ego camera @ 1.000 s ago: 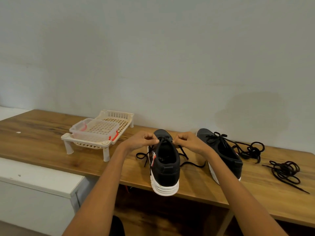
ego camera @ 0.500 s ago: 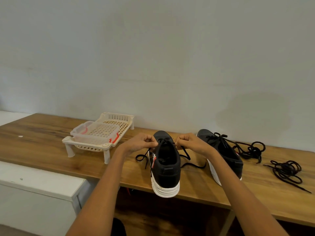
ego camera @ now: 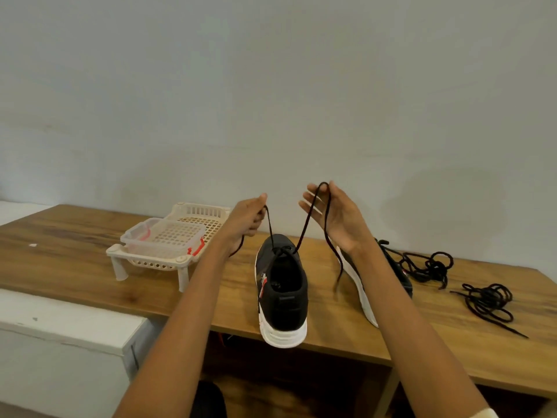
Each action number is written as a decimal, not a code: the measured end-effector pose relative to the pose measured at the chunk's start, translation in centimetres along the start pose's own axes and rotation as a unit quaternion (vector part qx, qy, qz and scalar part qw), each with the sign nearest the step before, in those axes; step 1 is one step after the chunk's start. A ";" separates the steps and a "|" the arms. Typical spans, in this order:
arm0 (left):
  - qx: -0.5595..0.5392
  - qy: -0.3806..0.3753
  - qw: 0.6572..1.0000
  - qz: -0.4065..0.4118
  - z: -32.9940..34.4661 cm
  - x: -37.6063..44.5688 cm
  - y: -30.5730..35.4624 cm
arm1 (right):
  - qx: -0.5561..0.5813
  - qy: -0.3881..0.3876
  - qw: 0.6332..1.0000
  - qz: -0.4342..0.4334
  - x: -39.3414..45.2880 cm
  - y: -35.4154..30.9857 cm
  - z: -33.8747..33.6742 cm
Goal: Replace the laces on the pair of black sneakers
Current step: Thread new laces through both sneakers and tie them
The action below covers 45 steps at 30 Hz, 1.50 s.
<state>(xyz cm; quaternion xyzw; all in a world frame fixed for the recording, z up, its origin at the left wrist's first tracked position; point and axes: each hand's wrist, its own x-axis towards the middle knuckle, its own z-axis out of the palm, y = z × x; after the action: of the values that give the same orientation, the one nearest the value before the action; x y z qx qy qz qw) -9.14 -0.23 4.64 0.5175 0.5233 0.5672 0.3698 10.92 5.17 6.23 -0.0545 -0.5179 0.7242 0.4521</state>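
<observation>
At the table's (ego camera: 90,267) front edge, both hands pinch the sneaker's (ego camera: 283,291) lace (ego camera: 301,236): left hand (ego camera: 245,220), right hand (ego camera: 334,215); no writing readable.

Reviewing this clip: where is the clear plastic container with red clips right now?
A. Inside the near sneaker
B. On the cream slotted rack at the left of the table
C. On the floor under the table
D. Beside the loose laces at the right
B: the clear plastic container sits on top of the cream slotted rack at the left of the table.

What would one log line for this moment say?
step: lacing near shoe | left hand: grips lace end | right hand: pinches lace | both raised
</observation>
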 end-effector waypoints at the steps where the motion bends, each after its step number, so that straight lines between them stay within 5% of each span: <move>1: 0.044 -0.001 0.999 0.007 0.6 0.5 0.6 | 0.016 -0.004 1.000 -0.012 0.8 -0.7 0.6; 6: 0.282 -0.131 0.950 0.024 2.0 2.0 4.2 | -0.110 -0.034 0.993 0.006 5.5 -4.8 4.0; 12: 0.124 -0.111 0.985 0.035 2.2 3.6 7.2 | -0.366 0.032 0.926 0.084 11.0 -5.2 5.4; 19: 0.032 -0.022 0.998 -0.057 0.0 5.8 5.6 | -0.435 0.119 0.875 0.176 10.1 -0.7 1.0; 24: 0.059 0.017 0.993 -0.102 -0.4 7.4 5.3 | -0.376 -0.034 0.891 0.251 7.4 1.4 -0.2; 30: 0.302 -0.009 0.944 -0.134 -2.0 7.7 6.2 | -0.359 -0.049 0.911 0.198 7.4 -0.3 -0.4; 34: 0.305 -0.068 0.939 -0.146 -2.8 7.5 7.8 | -0.354 -0.066 0.912 0.199 7.5 -0.8 0.3; 39: 0.355 -0.121 0.907 -0.193 -2.0 6.5 7.5 | -0.357 0.000 0.931 0.078 8.0 -0.8 2.1; 45: 0.266 -0.143 0.953 -0.023 -0.4 5.7 7.8 | -0.385 -0.063 0.920 0.044 8.8 -4.2 4.5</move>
<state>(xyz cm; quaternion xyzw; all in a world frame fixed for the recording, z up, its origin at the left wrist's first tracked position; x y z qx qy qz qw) -9.63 3.75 13.38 0.6605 0.6085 0.3190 0.3029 5.78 8.54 15.05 -0.2013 -0.7810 0.4899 0.3309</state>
